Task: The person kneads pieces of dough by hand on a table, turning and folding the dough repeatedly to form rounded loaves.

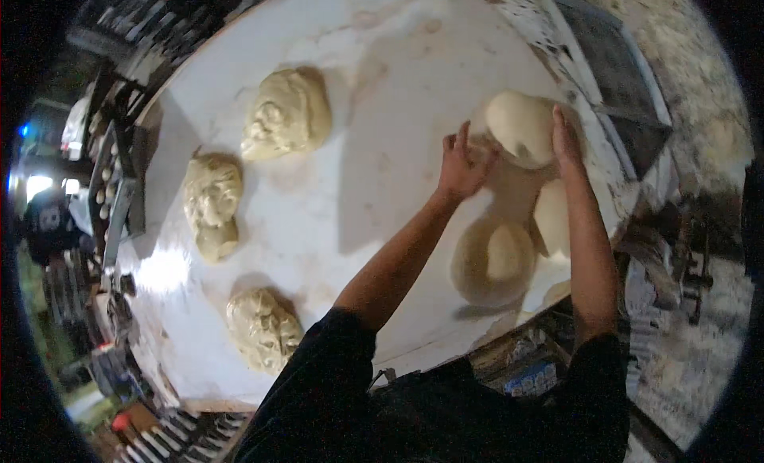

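My left hand (465, 165) is open, fingers spread, just left of a smooth round dough ball (513, 121) at the upper right of the white worktop (398, 81). My right hand (567, 138) lies along that ball's right side with its fingers stretched out, touching it. Two more smooth balls, one (489, 260) nearer me and one (549, 216) partly behind my right forearm, sit below it. Three glossy, uneven dough lumps rest on the left half: upper (286, 113), middle (213, 200) and lower (263, 328).
A grey framed tray or bin (613, 69) stands beyond the worktop's right edge. At the left edge is a metal tray (119, 192) with small pale pieces. A dark shape, possibly a person (44, 220), and dark racks show at the far left.
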A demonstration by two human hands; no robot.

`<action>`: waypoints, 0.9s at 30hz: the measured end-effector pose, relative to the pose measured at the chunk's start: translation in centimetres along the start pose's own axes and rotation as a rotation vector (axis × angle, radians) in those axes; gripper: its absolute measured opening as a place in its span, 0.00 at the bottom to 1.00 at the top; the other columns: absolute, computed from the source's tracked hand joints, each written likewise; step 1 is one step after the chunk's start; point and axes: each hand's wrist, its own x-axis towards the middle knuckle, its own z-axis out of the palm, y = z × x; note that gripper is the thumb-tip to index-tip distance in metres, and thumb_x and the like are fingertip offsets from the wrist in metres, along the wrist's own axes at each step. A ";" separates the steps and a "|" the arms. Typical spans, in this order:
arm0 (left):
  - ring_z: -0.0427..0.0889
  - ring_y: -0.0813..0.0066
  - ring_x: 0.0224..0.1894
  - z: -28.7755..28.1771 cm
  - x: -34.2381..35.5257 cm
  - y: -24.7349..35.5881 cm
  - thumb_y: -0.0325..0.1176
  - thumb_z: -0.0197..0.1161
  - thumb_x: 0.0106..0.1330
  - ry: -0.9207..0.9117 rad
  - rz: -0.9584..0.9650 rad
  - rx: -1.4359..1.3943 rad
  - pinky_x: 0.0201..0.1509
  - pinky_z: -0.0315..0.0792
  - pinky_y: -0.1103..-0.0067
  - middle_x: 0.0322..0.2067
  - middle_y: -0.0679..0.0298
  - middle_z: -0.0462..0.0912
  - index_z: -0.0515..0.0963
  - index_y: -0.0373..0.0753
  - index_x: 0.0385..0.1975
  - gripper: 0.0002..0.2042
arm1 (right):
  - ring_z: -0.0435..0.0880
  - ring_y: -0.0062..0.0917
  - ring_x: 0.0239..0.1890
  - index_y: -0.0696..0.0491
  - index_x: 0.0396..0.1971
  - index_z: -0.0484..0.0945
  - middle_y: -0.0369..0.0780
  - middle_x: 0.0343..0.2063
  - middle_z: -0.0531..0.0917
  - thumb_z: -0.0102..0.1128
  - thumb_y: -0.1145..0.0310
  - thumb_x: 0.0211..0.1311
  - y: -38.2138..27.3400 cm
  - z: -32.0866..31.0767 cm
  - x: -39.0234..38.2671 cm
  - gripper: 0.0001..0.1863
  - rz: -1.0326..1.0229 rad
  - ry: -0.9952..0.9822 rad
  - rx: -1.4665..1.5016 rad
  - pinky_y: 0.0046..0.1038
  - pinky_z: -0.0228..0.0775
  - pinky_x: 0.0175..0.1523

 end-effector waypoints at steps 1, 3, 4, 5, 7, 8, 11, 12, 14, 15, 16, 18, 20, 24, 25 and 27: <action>0.82 0.57 0.49 -1.8 -2.3 -0.9 0.39 0.68 0.65 0.042 0.064 -0.063 0.46 0.81 0.72 0.52 0.46 0.75 0.66 0.36 0.63 0.29 | 0.59 0.42 0.71 0.50 0.68 0.64 0.47 0.69 0.61 0.50 0.40 0.68 1.0 0.8 -0.1 0.37 -0.103 0.020 -0.065 0.45 0.50 0.72; 0.82 0.58 0.45 -7.9 -8.8 -2.7 0.37 0.68 0.64 -0.098 0.088 -0.133 0.43 0.80 0.72 0.48 0.49 0.76 0.70 0.38 0.61 0.26 | 0.54 0.46 0.73 0.47 0.71 0.60 0.48 0.72 0.57 0.47 0.39 0.69 1.2 2.1 0.8 0.37 -0.294 0.007 -0.355 0.49 0.45 0.74; 0.82 0.59 0.43 -11.1 -12.1 -3.2 0.37 0.69 0.63 -0.150 0.053 -0.124 0.43 0.80 0.72 0.46 0.51 0.77 0.73 0.39 0.57 0.23 | 0.51 0.49 0.74 0.44 0.72 0.57 0.49 0.72 0.55 0.44 0.38 0.70 0.4 2.4 1.2 0.38 -0.517 0.000 -0.596 0.52 0.41 0.74; 0.82 0.60 0.42 -14.6 -15.4 -3.6 0.37 0.69 0.61 -0.202 0.018 -0.114 0.43 0.79 0.71 0.44 0.53 0.78 0.76 0.39 0.53 0.21 | 0.51 0.49 0.74 0.44 0.72 0.57 0.49 0.72 0.55 0.44 0.38 0.70 -0.7 2.3 1.5 0.38 -0.572 0.046 -0.524 0.52 0.41 0.74; 0.82 0.63 0.38 -21.4 -23.0 -3.5 0.36 0.70 0.59 -0.217 -0.101 0.018 0.41 0.79 0.71 0.40 0.57 0.80 0.81 0.40 0.45 0.15 | 0.53 0.50 0.73 0.44 0.73 0.54 0.51 0.71 0.58 0.47 0.39 0.69 -4.5 1.9 0.8 0.39 -0.658 -0.162 -0.738 0.56 0.41 0.73; 0.82 0.65 0.34 -24.7 -26.9 -3.2 0.35 0.71 0.59 -0.207 -0.103 0.104 0.38 0.79 0.74 0.38 0.59 0.81 0.81 0.40 0.42 0.13 | 0.54 0.51 0.73 0.45 0.73 0.54 0.52 0.70 0.59 0.50 0.41 0.68 -6.8 1.8 -0.9 0.40 -0.594 -0.183 -0.721 0.57 0.42 0.73; 0.82 0.67 0.32 -32.8 -38.0 -2.0 0.34 0.73 0.56 -0.125 -0.171 0.265 0.42 0.78 0.72 0.34 0.62 0.81 0.81 0.40 0.39 0.13 | 0.71 0.45 0.62 0.52 0.59 0.71 0.49 0.59 0.74 0.63 0.62 0.63 -13.8 3.0 -10.0 0.26 -0.655 0.140 -0.530 0.49 0.63 0.64; 0.82 0.63 0.36 -34.8 -41.3 -1.8 0.34 0.73 0.53 -0.033 -0.278 0.311 0.46 0.77 0.70 0.36 0.59 0.81 0.81 0.39 0.40 0.15 | 0.76 0.42 0.58 0.53 0.54 0.75 0.48 0.55 0.78 0.65 0.67 0.61 -15.4 4.6 -15.0 0.21 -0.947 0.200 -0.241 0.45 0.69 0.60; 0.81 0.59 0.40 -36.3 -46.8 -2.1 0.33 0.74 0.49 0.114 -0.388 0.345 0.49 0.76 0.67 0.38 0.57 0.81 0.80 0.39 0.41 0.18 | 0.84 0.37 0.39 0.54 0.42 0.80 0.42 0.37 0.84 0.64 0.71 0.59 -17.3 8.0 -26.1 0.11 -1.086 -0.310 0.150 0.36 0.77 0.48; 0.79 0.57 0.46 -36.2 -48.9 -2.6 0.33 0.74 0.49 0.142 -0.424 0.499 0.53 0.75 0.66 0.43 0.54 0.79 0.79 0.38 0.44 0.21 | 0.83 0.37 0.41 0.54 0.44 0.79 0.43 0.38 0.84 0.63 0.71 0.57 -17.6 9.8 -32.3 0.14 -1.296 -0.505 0.130 0.38 0.76 0.49; 0.77 0.54 0.52 -35.7 -50.7 -3.3 0.32 0.73 0.48 0.141 -0.510 0.655 0.58 0.73 0.64 0.48 0.52 0.77 0.77 0.38 0.47 0.24 | 0.83 0.37 0.43 0.54 0.45 0.78 0.44 0.39 0.83 0.63 0.71 0.55 -17.4 11.9 -37.9 0.16 -1.526 -0.687 0.040 0.39 0.76 0.51; 0.72 0.46 0.56 -33.6 -52.7 -5.4 0.32 0.72 0.51 0.223 -0.387 0.543 0.60 0.72 0.62 0.55 0.50 0.72 0.74 0.37 0.52 0.26 | 0.78 0.40 0.53 0.56 0.47 0.79 0.50 0.48 0.78 0.63 0.69 0.54 -16.5 15.3 -48.1 0.19 -1.823 -0.847 -0.064 0.44 0.70 0.61; 0.73 0.45 0.56 -32.1 -54.0 -7.4 0.31 0.64 0.60 0.382 -0.143 0.626 0.58 0.73 0.62 0.55 0.50 0.73 0.75 0.40 0.52 0.19 | 0.76 0.40 0.55 0.54 0.50 0.78 0.48 0.50 0.77 0.63 0.69 0.52 -16.3 17.7 -55.0 0.22 -1.732 -0.637 -0.113 0.42 0.70 0.61; 0.78 0.54 0.53 -34.6 -52.8 -10.3 0.34 0.60 0.62 -0.056 -0.217 0.473 0.55 0.75 0.63 0.48 0.60 0.82 0.81 0.46 0.47 0.14 | 0.81 0.38 0.46 0.54 0.49 0.81 0.48 0.43 0.82 0.66 0.69 0.47 -21.3 21.0 -55.5 0.24 -1.353 -1.202 -0.559 0.37 0.75 0.54; 0.82 0.59 0.48 -36.5 -51.7 -10.6 0.35 0.61 0.62 -0.271 -0.240 0.401 0.52 0.77 0.63 0.42 0.66 0.86 0.84 0.48 0.44 0.12 | 0.82 0.35 0.43 0.55 0.47 0.82 0.48 0.41 0.83 0.66 0.70 0.46 -23.5 22.0 -53.2 0.23 -1.380 -1.492 -0.626 0.35 0.75 0.51; 0.83 0.57 0.44 -41.4 -49.0 -10.7 0.33 0.62 0.62 -0.429 0.002 0.361 0.49 0.78 0.64 0.39 0.60 0.86 0.83 0.44 0.46 0.13 | 0.84 0.30 0.40 0.56 0.47 0.82 0.45 0.40 0.84 0.64 0.71 0.50 -27.8 24.2 -47.3 0.21 -1.341 -1.936 -0.498 0.32 0.77 0.47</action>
